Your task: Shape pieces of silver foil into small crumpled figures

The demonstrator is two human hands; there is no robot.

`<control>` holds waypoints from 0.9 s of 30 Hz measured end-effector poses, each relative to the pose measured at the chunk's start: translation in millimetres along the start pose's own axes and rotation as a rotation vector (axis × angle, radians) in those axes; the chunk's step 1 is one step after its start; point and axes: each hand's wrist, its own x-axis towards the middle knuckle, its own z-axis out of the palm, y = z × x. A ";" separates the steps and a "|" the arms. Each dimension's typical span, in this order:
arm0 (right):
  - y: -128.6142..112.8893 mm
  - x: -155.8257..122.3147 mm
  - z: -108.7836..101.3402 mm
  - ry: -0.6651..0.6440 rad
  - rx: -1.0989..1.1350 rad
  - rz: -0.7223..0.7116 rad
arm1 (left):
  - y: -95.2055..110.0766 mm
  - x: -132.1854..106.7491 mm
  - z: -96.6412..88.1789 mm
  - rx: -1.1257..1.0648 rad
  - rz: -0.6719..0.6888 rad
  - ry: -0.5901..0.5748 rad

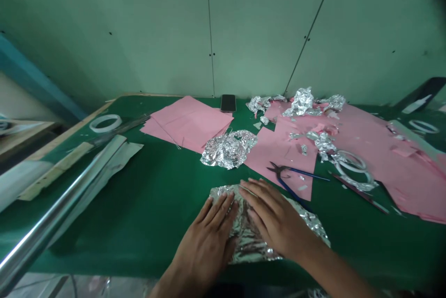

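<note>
A wrinkled sheet of aluminium foil [244,237] lies on the green table near its front edge. My left hand [209,237] rests on the foil's left part, fingers stretched out and pointing away from me. On the middle of the same sheet lies my right hand [275,219], flat with its fingers extended. Neither hand grips anything. Just beyond the foil is a pair of blue-handled pliers [278,170], its jaws apart, partly on pink paper. A crumpled piece of foil [228,149] sits farther back.
Stacked pink sheets [188,121] and a phone [228,102] lie at the back. A foil roll [62,205] stretches along the left, near a white tape ring [105,123]. Foil scraps [302,102], more pink paper [369,149] and tape rings [353,170] cover the right.
</note>
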 end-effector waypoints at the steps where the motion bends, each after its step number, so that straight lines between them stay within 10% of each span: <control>1: -3.4 -0.1 0.7 0.009 -0.017 0.035 | 0.6 -0.1 0.5 -0.001 -0.001 -0.006; 7: -15.1 -7.6 16.0 -0.075 -0.077 0.161 | 2.0 -3.8 -0.6 0.053 -0.026 0.025; 17: -35.4 -30.0 -2.9 -0.039 0.067 -0.054 | 4.9 -15.8 -2.5 0.063 -0.146 0.085; 22: -38.3 -50.0 9.9 0.166 0.087 -0.053 | 0.9 -24.4 -17.5 -0.066 -0.110 0.001; 27: -30.9 -38.7 -21.2 0.274 0.333 0.118 | -4.3 -25.5 -35.4 -0.430 -0.120 -0.022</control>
